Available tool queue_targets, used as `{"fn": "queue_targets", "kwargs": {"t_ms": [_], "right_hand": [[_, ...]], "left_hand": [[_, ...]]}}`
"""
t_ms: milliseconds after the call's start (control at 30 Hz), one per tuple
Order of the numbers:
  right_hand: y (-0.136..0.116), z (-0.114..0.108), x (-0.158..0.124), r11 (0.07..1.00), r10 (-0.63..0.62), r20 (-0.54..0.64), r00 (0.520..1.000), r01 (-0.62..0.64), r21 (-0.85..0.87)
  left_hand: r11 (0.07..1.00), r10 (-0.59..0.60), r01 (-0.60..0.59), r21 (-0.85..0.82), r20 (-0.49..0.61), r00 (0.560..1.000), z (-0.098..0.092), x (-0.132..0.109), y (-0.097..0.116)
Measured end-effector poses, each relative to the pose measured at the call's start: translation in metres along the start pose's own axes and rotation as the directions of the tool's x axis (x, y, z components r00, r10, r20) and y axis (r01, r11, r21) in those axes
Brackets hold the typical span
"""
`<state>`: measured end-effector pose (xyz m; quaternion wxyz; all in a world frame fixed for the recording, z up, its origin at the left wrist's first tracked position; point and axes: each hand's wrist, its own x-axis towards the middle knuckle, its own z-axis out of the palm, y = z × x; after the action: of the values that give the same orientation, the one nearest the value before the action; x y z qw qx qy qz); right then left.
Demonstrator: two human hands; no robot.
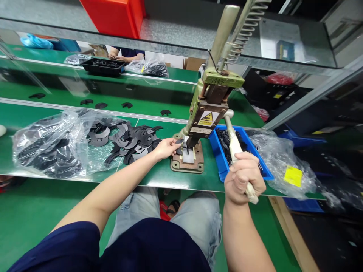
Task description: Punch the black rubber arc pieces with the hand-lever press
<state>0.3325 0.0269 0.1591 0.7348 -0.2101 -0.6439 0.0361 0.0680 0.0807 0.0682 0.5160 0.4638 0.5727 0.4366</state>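
Note:
A green hand press with a warning label stands on the bench, its base plate near the front edge. My right hand is wrapped round the press's tape-wrapped lever, which slants down toward me. With the fingers of my left hand I pinch a dark curved plastic piece at the left side of the press's die; part of it is hidden by the fingers and the press head. Left of my hand lies a loose heap of black curved pieces.
A blue bin of small black parts stands right of the press, beside a clear plastic bag. Another bag of black pieces lies left. Several black pieces lie along the strip behind; a co-worker's hands are beyond, near a black tray.

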Motion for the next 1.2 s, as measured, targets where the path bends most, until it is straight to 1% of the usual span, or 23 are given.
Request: {"fn": "queue_targets", "kwargs": {"t_ms": [133, 267, 367, 433, 500, 600, 767, 867, 933, 1000, 1033, 1133, 1167, 1200], "right_hand": [[0.001, 0.001, 0.000, 1.000, 0.007, -0.018, 1.000, -0.007, -0.002], [0.001, 0.002, 0.000, 1.000, 0.012, -0.033, 0.999, -0.012, -0.013], [0.003, 0.003, -0.001, 1.000, 0.004, -0.051, 0.999, -0.004, -0.016], [0.004, 0.004, -0.001, 1.000, -0.008, -0.059, 0.998, 0.007, -0.015], [0.005, 0.004, -0.002, 1.000, -0.015, -0.067, 0.998, 0.014, -0.012], [0.005, 0.005, -0.001, 1.000, -0.007, -0.079, 0.997, 0.006, -0.017], [0.007, 0.008, -0.001, 1.000, -0.021, -0.097, 0.995, 0.022, 0.008], [0.007, 0.009, -0.005, 1.000, -0.024, -0.106, 0.994, 0.025, 0.003], [0.006, 0.010, -0.005, 1.000, -0.024, -0.109, 0.994, 0.023, -0.014], [0.003, 0.013, 0.006, 0.999, -0.046, -0.111, 0.993, 0.046, -0.009], [0.001, 0.015, 0.017, 0.998, -0.065, -0.108, 0.992, 0.066, 0.010], [-0.004, 0.024, 0.069, 0.990, -0.094, -0.088, 0.992, 0.102, 0.098], [-0.006, 0.027, 0.088, 0.990, -0.077, -0.062, 0.995, 0.083, 0.116], [-0.006, 0.028, 0.105, 0.992, -0.047, -0.013, 0.999, 0.048, 0.117]], "left_hand": [[0.997, -0.012, 0.005, 0.081, 0.094, 0.996, -0.004, 0.003, 0.011], [0.990, -0.014, -0.004, 0.138, 0.130, 0.991, -0.008, 0.009, 0.015], [0.988, -0.012, -0.014, 0.152, 0.166, 0.986, -0.008, 0.012, 0.016], [0.987, 0.000, -0.026, 0.156, 0.170, 0.985, -0.007, 0.013, 0.016], [0.983, 0.007, -0.033, 0.180, 0.148, 0.989, -0.006, 0.013, 0.017], [0.978, -0.010, -0.017, 0.208, 0.128, 0.992, -0.004, 0.013, 0.018], [0.977, -0.120, 0.086, 0.193, 0.173, 0.978, -0.002, 0.018, 0.020], [0.969, -0.208, 0.179, 0.172, 0.171, 0.963, -0.002, 0.021, 0.023], [0.954, -0.281, 0.254, 0.162, 0.175, 0.944, -0.001, 0.020, 0.026], [0.938, -0.336, 0.312, 0.149, 0.178, 0.925, 0.000, 0.019, 0.028], [0.935, -0.346, 0.325, 0.138, 0.176, 0.921, 0.001, 0.018, 0.029], [0.944, -0.328, 0.318, 0.085, 0.169, 0.929, 0.004, 0.015, 0.029], [0.949, -0.314, 0.307, 0.066, 0.171, 0.934, 0.005, 0.013, 0.028], [0.955, -0.297, 0.294, 0.045, 0.173, 0.939, 0.005, 0.011, 0.028]]}}
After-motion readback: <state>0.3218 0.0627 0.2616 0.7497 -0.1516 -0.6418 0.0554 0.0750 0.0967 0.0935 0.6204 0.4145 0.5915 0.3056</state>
